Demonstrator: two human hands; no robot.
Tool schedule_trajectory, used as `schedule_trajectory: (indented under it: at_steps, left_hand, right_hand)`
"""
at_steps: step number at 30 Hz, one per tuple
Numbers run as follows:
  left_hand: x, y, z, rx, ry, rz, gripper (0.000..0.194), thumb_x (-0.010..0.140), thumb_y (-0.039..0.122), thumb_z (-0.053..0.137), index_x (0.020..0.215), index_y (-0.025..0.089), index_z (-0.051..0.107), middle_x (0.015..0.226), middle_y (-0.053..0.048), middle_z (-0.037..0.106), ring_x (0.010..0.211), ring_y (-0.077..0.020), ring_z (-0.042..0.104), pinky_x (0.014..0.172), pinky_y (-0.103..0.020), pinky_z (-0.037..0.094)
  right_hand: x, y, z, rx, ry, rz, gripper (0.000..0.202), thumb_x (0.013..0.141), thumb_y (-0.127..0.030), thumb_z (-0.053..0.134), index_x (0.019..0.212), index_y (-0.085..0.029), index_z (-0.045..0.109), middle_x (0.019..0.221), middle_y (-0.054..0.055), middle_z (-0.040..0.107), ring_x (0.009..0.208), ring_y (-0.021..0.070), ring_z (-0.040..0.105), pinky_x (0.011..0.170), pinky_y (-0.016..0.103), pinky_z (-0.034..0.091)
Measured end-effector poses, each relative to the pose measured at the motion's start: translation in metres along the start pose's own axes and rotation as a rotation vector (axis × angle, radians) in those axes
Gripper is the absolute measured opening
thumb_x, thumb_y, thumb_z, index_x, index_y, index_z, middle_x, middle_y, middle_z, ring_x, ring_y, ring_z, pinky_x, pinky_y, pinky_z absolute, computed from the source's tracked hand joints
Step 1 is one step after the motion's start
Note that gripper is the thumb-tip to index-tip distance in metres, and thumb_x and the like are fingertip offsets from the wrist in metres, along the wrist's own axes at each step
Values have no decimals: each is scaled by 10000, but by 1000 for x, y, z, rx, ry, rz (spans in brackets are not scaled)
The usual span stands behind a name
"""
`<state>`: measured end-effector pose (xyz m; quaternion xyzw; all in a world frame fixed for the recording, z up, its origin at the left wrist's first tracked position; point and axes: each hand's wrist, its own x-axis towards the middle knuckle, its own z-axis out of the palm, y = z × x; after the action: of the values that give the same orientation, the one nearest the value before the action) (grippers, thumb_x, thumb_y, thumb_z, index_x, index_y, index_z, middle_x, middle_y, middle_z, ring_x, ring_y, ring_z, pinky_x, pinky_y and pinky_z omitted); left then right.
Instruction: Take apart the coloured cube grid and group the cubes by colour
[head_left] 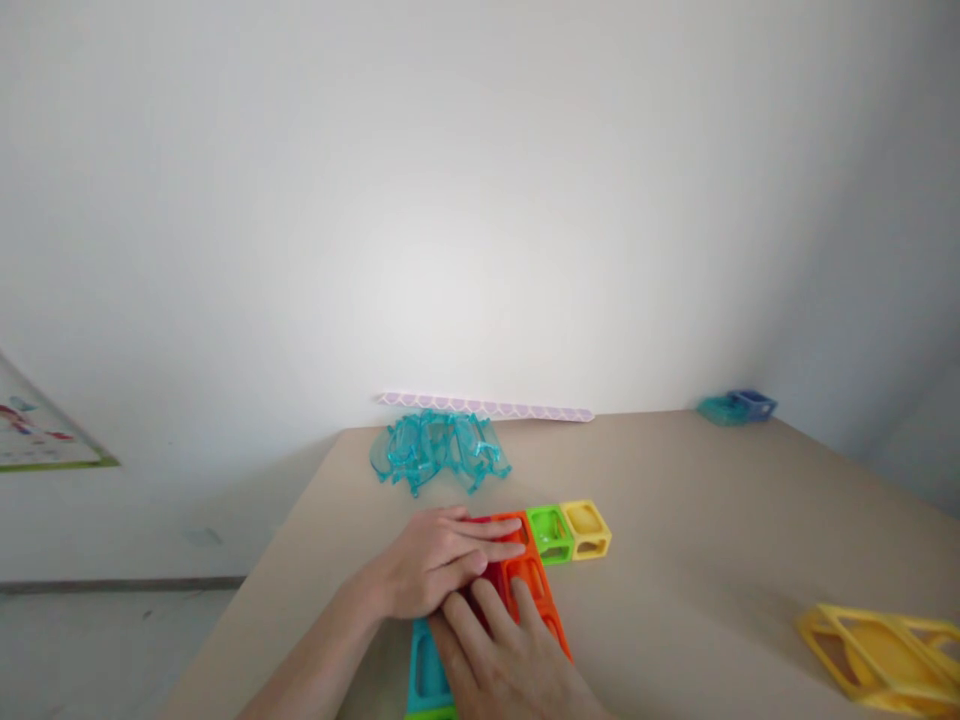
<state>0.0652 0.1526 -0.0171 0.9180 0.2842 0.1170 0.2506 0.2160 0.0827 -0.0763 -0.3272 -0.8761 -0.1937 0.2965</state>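
Note:
My left hand point(439, 560) lies across the far end of a joined group of colourful hollow plastic blocks, its fingers stretched out over the red and orange ones. Nearer to me, my right hand point(502, 640) rests on the same group, fingers spread and tips touching the orange blocks point(528, 574). Both hands partly hide the red blocks. A bright green block point(550, 532) and a yellow block point(589, 526) extend to the right from the far end. On the near left, a blue block point(428, 668) shows beside my right hand, with a green edge below it.
Behind the blocks lies a pile of translucent teal plastic pieces point(441, 450). A lilac patterned strip point(487, 407) runs along the wall. More teal pieces point(721, 410) and a dark blue piece point(754, 404) sit in the back right corner. A yellow frame-like piece point(874, 655) lies at front right.

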Motion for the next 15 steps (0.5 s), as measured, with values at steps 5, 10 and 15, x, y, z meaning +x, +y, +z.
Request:
schedule_trajectory:
  at_steps: [5, 10, 15]
  left_hand:
    - [2, 0, 0, -3, 23, 32, 416, 1000, 325, 263, 1327, 366, 517, 1451, 44, 456, 1247, -202, 526, 1053, -366, 325]
    - [3, 0, 2, -18, 44, 10, 418, 996, 316, 266, 1314, 348, 535, 1429, 29, 487, 1171, -198, 580, 1007, -349, 364]
    - [6, 3, 4, 9, 62, -26, 417, 998, 327, 264, 1325, 357, 521, 1433, 40, 482, 1211, -211, 552, 1055, -369, 329]
  right_hand:
    - [1, -1, -1, 1, -23, 23, 283, 883, -316, 492, 1101, -180, 612, 908, 79, 658, 781, 264, 569, 688, 436, 486]
    - [-6, -4, 4, -19, -19, 30, 289, 885, -319, 502, 1114, -194, 626, 927, 84, 665, 787, 257, 578, 718, 428, 487]
    - [-30, -29, 26, -50, 110, -6, 164, 868, -248, 556, 995, -226, 658, 886, 46, 693, 784, 234, 594, 775, 402, 478]
